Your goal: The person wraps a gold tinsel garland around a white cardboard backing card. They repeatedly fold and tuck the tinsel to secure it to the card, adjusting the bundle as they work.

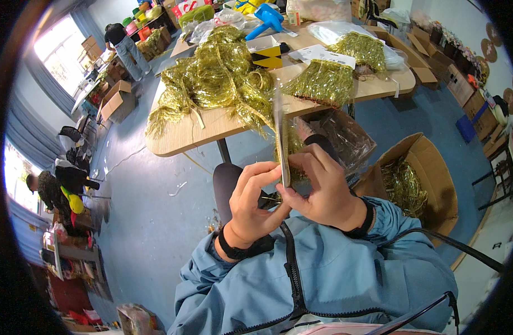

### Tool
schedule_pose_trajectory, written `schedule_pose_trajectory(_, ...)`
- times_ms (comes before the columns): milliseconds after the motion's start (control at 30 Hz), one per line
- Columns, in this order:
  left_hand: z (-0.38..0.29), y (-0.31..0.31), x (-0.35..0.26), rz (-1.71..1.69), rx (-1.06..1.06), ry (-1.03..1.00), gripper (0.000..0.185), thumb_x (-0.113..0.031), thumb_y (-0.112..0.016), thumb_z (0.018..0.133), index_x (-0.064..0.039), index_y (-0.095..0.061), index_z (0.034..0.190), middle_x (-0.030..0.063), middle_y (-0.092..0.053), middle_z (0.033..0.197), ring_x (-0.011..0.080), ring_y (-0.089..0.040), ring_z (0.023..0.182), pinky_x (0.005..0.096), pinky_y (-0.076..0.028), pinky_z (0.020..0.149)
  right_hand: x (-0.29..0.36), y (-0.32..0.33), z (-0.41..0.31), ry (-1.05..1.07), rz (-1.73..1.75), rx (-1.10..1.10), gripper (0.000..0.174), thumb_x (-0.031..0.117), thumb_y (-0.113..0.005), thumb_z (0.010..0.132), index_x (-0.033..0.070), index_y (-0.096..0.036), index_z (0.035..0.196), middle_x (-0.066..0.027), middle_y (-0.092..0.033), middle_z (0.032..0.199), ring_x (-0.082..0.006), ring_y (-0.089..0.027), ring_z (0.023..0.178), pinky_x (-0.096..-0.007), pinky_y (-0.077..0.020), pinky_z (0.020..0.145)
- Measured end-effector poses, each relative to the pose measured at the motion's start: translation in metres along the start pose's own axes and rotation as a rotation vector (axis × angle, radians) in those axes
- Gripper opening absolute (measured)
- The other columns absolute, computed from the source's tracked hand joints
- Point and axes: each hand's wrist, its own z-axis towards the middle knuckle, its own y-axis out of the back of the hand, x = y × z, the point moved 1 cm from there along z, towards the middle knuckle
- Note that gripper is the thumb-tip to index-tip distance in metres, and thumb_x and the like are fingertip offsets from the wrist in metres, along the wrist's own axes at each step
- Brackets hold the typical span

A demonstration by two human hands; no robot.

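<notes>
A thin pale card (280,138) stands nearly edge-on in front of my chest, with gold tinsel fringe along it. My left hand (254,203) pinches its near end from the left. From the other side my right hand (330,190) grips the same end, thumb and fingers close to the left fingertips. A ribbon-like band of tinsel trim (246,102) runs from the card to a big heap of gold tinsel fringe (210,75) on the wooden table (185,136). To the right, a white card with gold fringe (323,81) lies at the table edge.
More fringe (357,48) rests on clear plastic bags behind. A blue tool resembling a glue gun (265,21) lies at the back. An open carton (434,180) with tinsel stands at my right, near a plastic-lined box (344,134). Two people (126,48) are at the left.
</notes>
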Motion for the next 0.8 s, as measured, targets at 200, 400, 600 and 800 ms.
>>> schedule_pose_trajectory(200,-0.009,0.019,0.017,-0.579,-0.014,0.332,0.012,-0.006,-0.067,0.098,0.004,-0.068,0.106,0.0121,-0.066,0.111,0.0194,-0.063,0.104,0.0315,-0.049,0.093,-0.004,0.008,-0.002,0.018,0.236,0.156,0.038,0.005,-0.075,0.080,0.001,-0.065,0.117,-0.0168,-0.058,0.102,-0.0388,-0.062,0.093,-0.0433,-0.0524,0.081)
schedule_pose_trajectory(400,-0.013,0.031,0.047,-0.802,-0.167,0.594,0.060,-0.007,-0.083,0.086,-0.001,-0.052,0.137,0.0071,-0.062,0.116,0.0162,-0.061,0.108,0.0322,-0.051,0.097,-0.007,0.008,-0.002,0.218,0.270,0.120,0.041,0.003,-0.075,0.078,0.000,-0.067,0.118,-0.0157,-0.060,0.099,-0.0350,-0.063,0.090,-0.0427,-0.0516,0.079)
schedule_pose_trajectory(600,-0.023,0.046,0.052,-0.654,-0.053,0.550,0.033,-0.015,-0.089,0.074,0.002,-0.077,0.099,0.0106,-0.066,0.111,0.0206,-0.059,0.101,0.0333,-0.049,0.090,-0.009,0.011,-0.004,0.333,0.251,0.185,0.034,0.011,-0.077,0.084,-0.001,-0.069,0.115,-0.0117,-0.062,0.095,-0.0318,-0.063,0.085,-0.0426,-0.0501,0.078)
schedule_pose_trajectory(800,-0.010,0.056,0.047,-0.511,0.087,0.251,0.021,-0.017,-0.083,0.078,-0.002,-0.078,0.092,0.0074,-0.070,0.087,0.0235,-0.058,0.089,0.0360,-0.048,0.081,-0.005,0.012,-0.001,0.399,0.234,0.211,0.031,0.015,-0.078,0.086,0.003,-0.070,0.113,-0.0070,-0.062,0.092,-0.0259,-0.061,0.082,-0.0415,-0.0449,0.084)
